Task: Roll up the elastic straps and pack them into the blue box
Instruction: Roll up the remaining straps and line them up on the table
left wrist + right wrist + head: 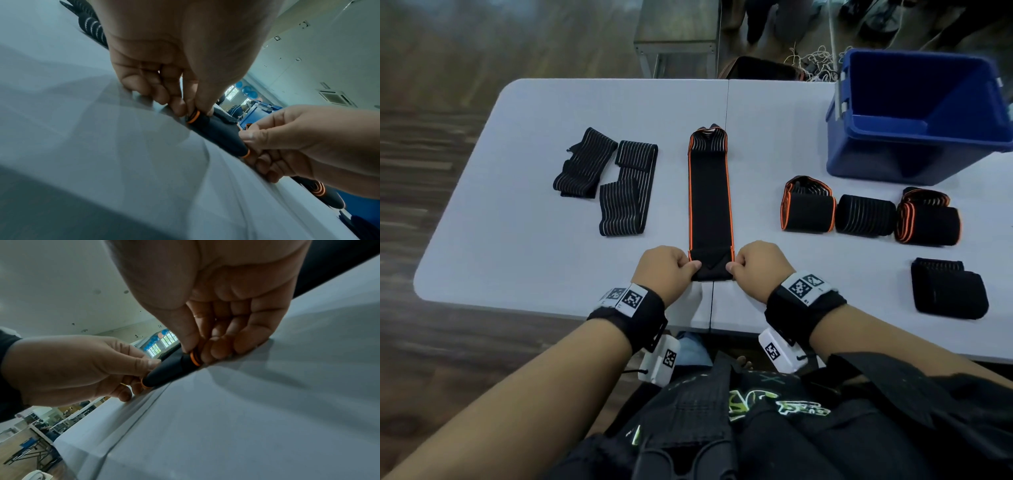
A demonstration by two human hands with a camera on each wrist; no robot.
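head view: left hand (666, 272) and right hand (763, 266) pinch, fingers clamped, the rolled near end of an orange-edged black strap (710, 202) at table (551, 113) centre, its long axis running 6 to 12 o'clock. uneven pressure could skew the roll; blue box (917, 113) waits at 2 o'clock.

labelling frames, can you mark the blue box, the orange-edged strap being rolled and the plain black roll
blue box (887, 161): head view, front outer wall
orange-edged strap (710, 205): head view, flat middle section
plain black roll (950, 294): head view, top surface
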